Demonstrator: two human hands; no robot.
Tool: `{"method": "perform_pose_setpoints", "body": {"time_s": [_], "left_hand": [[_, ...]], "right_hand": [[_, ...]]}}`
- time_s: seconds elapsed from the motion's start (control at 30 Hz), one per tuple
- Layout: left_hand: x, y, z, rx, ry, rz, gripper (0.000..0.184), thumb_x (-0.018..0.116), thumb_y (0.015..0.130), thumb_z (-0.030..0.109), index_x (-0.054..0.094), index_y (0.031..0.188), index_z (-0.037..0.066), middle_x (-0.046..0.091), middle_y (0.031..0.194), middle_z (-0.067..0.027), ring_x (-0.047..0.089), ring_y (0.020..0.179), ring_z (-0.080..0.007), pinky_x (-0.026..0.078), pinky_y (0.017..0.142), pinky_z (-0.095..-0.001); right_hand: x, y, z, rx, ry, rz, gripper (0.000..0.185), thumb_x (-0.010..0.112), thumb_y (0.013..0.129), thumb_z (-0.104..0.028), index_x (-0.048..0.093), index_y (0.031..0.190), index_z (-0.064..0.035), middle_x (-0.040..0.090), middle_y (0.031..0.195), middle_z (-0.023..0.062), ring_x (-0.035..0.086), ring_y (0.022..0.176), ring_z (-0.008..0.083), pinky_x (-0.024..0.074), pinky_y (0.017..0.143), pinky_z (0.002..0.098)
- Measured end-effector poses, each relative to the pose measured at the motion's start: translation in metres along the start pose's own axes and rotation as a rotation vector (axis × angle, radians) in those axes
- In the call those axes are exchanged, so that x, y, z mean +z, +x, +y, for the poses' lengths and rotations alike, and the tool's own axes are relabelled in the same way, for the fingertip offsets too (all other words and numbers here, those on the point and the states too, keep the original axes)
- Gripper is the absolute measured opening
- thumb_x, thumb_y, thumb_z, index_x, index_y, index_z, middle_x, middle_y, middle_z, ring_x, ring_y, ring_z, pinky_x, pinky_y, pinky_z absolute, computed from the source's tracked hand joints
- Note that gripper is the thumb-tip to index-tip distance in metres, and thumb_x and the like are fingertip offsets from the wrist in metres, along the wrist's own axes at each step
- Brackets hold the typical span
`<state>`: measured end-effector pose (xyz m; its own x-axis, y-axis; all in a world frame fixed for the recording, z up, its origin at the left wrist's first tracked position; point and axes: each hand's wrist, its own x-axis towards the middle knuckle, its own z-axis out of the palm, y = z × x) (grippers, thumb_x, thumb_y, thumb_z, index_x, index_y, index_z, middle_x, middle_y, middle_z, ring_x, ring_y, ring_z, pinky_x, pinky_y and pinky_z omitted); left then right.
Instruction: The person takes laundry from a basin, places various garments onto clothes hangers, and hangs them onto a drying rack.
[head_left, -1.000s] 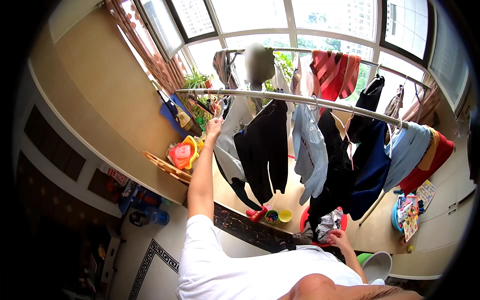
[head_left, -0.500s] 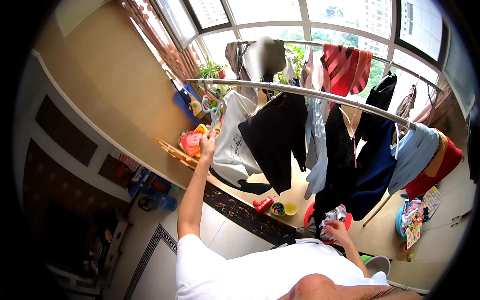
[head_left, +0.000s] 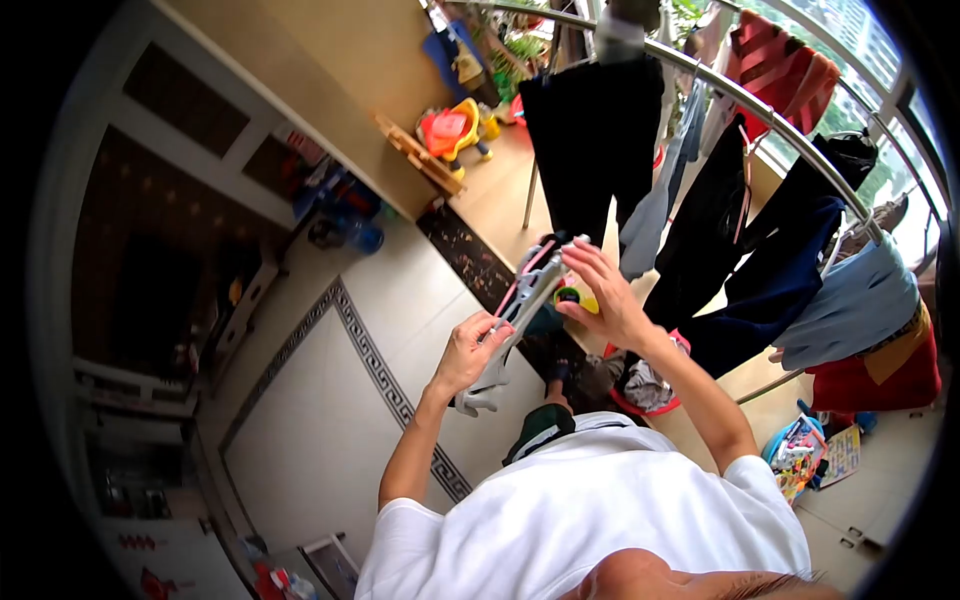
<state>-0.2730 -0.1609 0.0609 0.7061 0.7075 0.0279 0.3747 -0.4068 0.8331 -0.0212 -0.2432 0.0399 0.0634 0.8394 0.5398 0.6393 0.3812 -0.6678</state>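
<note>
A light grey-white garment (head_left: 535, 297) is held up in front of me, bunched lengthwise and seen nearly edge on. Its lower end hangs loose beneath my left hand (head_left: 466, 352), which pinches its near edge. My right hand (head_left: 608, 298) is at the upper end, fingers stretched out and thumb apart, the fingertips at or against the cloth. A thin pink strip (head_left: 528, 275) and something dark show along the garment's far side; I cannot tell what they are. Black trousers (head_left: 590, 140) hang from the metal rail (head_left: 745, 98) just beyond my hands.
More clothes hang along the rail, including a light blue garment (head_left: 850, 310) and dark blue trousers (head_left: 770, 295). Below are a red basin (head_left: 668, 402) with laundry and a blue tub (head_left: 782, 445) of small things. A red-and-yellow child's chair (head_left: 450, 130) stands by the wall.
The white garment has left the rail and come down in front of me, held in my left hand. My right hand has risen from beside the red basin to it. The view has turned.
</note>
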Motion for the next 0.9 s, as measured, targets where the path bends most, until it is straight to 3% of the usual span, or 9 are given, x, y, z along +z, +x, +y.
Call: {"method": "perform_pose_setpoints", "body": {"time_s": [0.1, 0.13, 0.2, 0.23, 0.37, 0.53, 0.63, 0.73, 0.9], "left_hand": [[0.017, -0.047, 0.032, -0.028, -0.01, -0.106, 0.014, 0.061, 0.09, 0.013, 0.067, 0.092, 0.001, 0.058, 0.081, -0.0072, 0.053, 0.072, -0.0159, 0.041, 0.065, -0.0276], [0.024, -0.058, 0.034, -0.011, 0.01, -0.123, 0.014, 0.061, 0.089, 0.013, 0.067, 0.092, 0.001, 0.058, 0.081, -0.0074, 0.053, 0.072, -0.0166, 0.042, 0.065, -0.028], [0.035, -0.077, 0.039, 0.033, 0.051, -0.162, 0.013, 0.061, 0.089, 0.012, 0.067, 0.092, 0.001, 0.058, 0.082, -0.0077, 0.053, 0.071, -0.0179, 0.042, 0.064, -0.0289], [0.039, -0.086, 0.043, -0.004, 0.065, -0.184, 0.015, 0.064, 0.087, 0.013, 0.068, 0.096, 0.001, 0.06, 0.084, -0.0083, 0.053, 0.072, -0.0192, 0.042, 0.064, -0.0303], [0.04, -0.114, 0.059, 0.028, 0.008, -0.28, 0.024, 0.072, 0.081, 0.014, 0.068, 0.101, 0.001, 0.064, 0.1, -0.0102, 0.061, 0.093, -0.0238, 0.049, 0.078, -0.0342], [0.043, -0.147, 0.061, 0.058, -0.193, -0.258, 0.032, 0.078, 0.075, 0.01, 0.069, 0.105, 0.003, 0.063, 0.116, -0.0105, 0.058, 0.11, -0.023, 0.046, 0.097, -0.0348], [0.047, -0.164, 0.051, 0.067, -0.428, -0.262, 0.03, 0.081, 0.071, 0.008, 0.069, 0.099, 0.003, 0.06, 0.119, -0.0114, 0.058, 0.11, -0.0241, 0.044, 0.099, -0.0371], [0.045, -0.185, 0.041, 0.1, -0.646, -0.259, 0.028, 0.085, 0.066, 0.012, 0.064, 0.083, 0.004, 0.06, 0.109, -0.0108, 0.052, 0.117, -0.0286, 0.04, 0.104, -0.0435], [0.032, -0.235, 0.049, 0.326, -0.545, -0.162, 0.043, 0.089, 0.06, 0.015, 0.047, 0.063, 0.009, 0.057, 0.098, -0.0073, 0.051, 0.114, -0.0292, 0.04, 0.102, -0.048]], "right_hand": [[-0.009, -0.007, -0.007, -0.106, -0.055, -0.349, 0.06, 0.068, 0.082, -0.046, 0.053, 0.125, -0.0057, 0.051, 0.131, 0.0164, 0.041, 0.13, 0.0298, 0.0253, 0.112, 0.0458], [-0.008, -0.013, -0.011, -0.174, 0.018, -0.388, 0.055, 0.068, 0.082, -0.046, 0.059, 0.119, -0.0059, 0.059, 0.119, 0.0158, 0.054, 0.115, 0.0304, 0.0391, 0.102, 0.041], [-0.018, -0.025, -0.033, 0.184, 0.15, -0.772, 0.046, 0.067, 0.083, -0.044, 0.065, 0.108, -0.0061, 0.065, 0.102, 0.0153, 0.063, 0.092, 0.0306, 0.0497, 0.081, 0.0381], [-0.009, -0.04, -0.025, -0.053, 0.214, -0.628, 0.038, 0.066, 0.086, -0.04, 0.067, 0.103, -0.0061, 0.065, 0.089, 0.0148, 0.063, 0.075, 0.0307, 0.0494, 0.064, 0.0386], [-0.024, -0.07, -0.05, -0.056, 0.079, -0.651, 0.026, 0.068, 0.086, -0.028, 0.067, 0.098, -0.0055, 0.065, 0.081, 0.0106, 0.061, 0.069, 0.0271, 0.0499, 0.065, 0.0328], [-0.054, -0.084, -0.088, 0.045, 0.135, -0.629, 0.027, 0.07, 0.084, -0.03, 0.069, 0.093, -0.0048, 0.065, 0.083, 0.0106, 0.062, 0.07, 0.0258, 0.0493, 0.061, 0.0341], [-0.067, -0.095, -0.112, 0.053, 0.145, -0.598, 0.034, 0.066, 0.086, -0.038, 0.07, 0.099, -0.0068, 0.066, 0.087, 0.01, 0.063, 0.073, 0.0249, 0.0494, 0.063, 0.0338], [-0.075, -0.106, -0.132, 0.133, 0.16, -0.623, 0.036, 0.065, 0.087, -0.041, 0.071, 0.098, -0.0079, 0.066, 0.088, 0.0096, 0.063, 0.074, 0.0228, 0.0496, 0.063, 0.0329], [-0.069, -0.126, -0.177, 0.261, 0.118, -0.625, 0.038, 0.063, 0.089, -0.042, 0.072, 0.094, -0.0051, 0.064, 0.078, 0.011, 0.062, 0.068, 0.0217, 0.0495, 0.063, 0.0324]]}}
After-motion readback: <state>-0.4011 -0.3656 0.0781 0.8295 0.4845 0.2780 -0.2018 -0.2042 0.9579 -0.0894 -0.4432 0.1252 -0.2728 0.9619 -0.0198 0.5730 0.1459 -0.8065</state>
